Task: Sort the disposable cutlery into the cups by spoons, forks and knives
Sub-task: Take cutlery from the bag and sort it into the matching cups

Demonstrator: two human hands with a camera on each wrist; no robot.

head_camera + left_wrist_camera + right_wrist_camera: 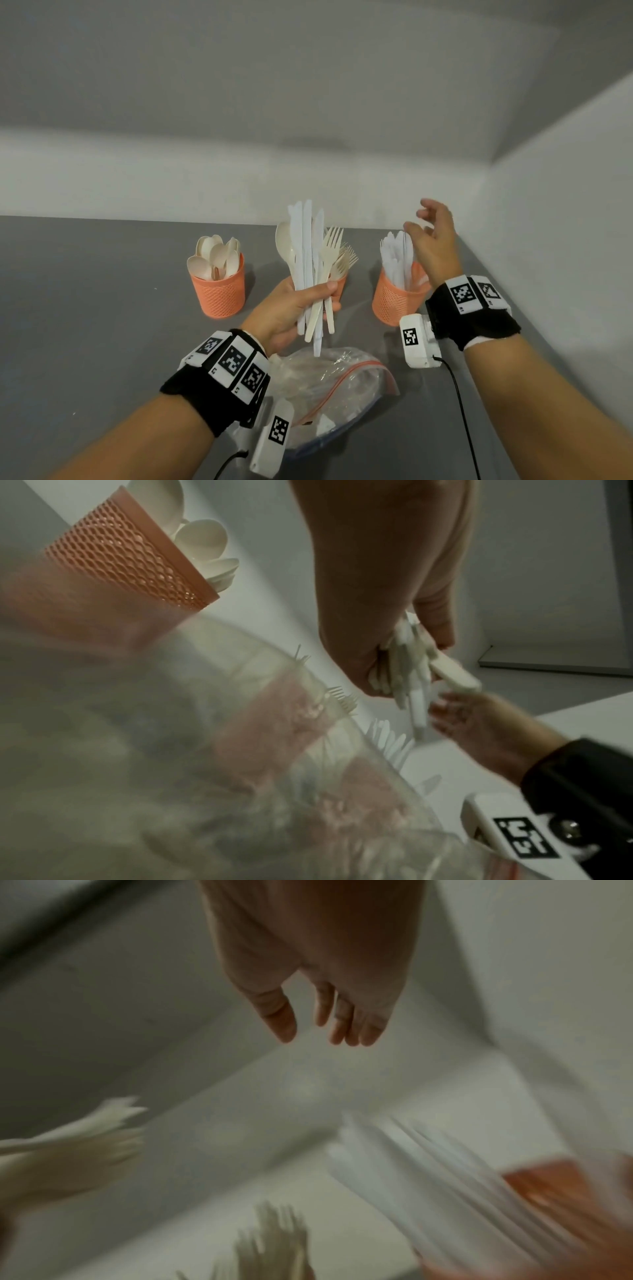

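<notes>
Left hand (291,308) curled in a grip; right hand (433,245) raised, fingers relaxed.

Light: dim, even, grey-toned indoors | Shadows: soft, short beside the cups (219,291) on the table (85,308) | Head view: sharp, wide-angle bending at edges | Left wrist: plastic bag (171,750) close and out of focus | Right wrist: heavy motion blur, knives (428,1177) smeared

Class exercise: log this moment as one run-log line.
left hand: grips mixed cutlery bundle | right hand: empty, above knife cup | spoon cup: filled | sorting: unfinished
</notes>
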